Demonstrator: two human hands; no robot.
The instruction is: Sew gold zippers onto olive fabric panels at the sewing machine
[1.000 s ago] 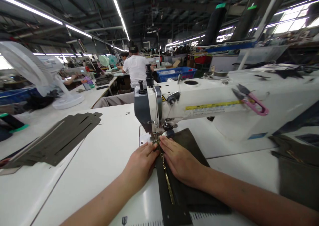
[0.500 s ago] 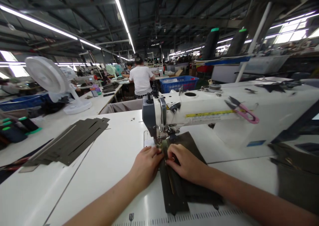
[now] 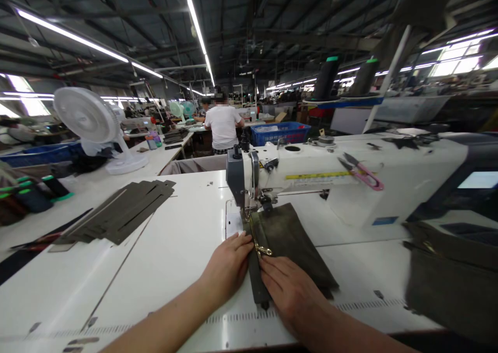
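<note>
A dark olive fabric piece (image 3: 292, 239) lies under the needle area of a white sewing machine (image 3: 311, 161). Along its left part runs a zipper with a gold-coloured zipper pull (image 3: 264, 250). My left hand (image 3: 229, 262) rests at the fabric's left edge, just in front of the presser foot, with fingers extended onto the cloth; its thumb is mostly hidden. Lower down, my right hand (image 3: 291, 288) lies flat over the fabric, its fingertips just below the zipper pull. The fabric's lower strip (image 3: 260, 285) shows between the two hands.
Stacked olive fabric strips (image 3: 120, 210) lie left on the white table, near thread cones (image 3: 39, 193) and a white fan (image 3: 89, 119). Pink-handled thread snips (image 3: 361, 171) rest against the machine. More olive fabric (image 3: 447, 280) is at right. Ahead, a person in white (image 3: 223, 127) sits near a blue basket (image 3: 278, 133).
My right hand has gone from a pinch beside the zipper to lying flat, lower on the fabric. The zipper pull is now uncovered. The fabric has moved farther under the machine; the view has shifted slightly.
</note>
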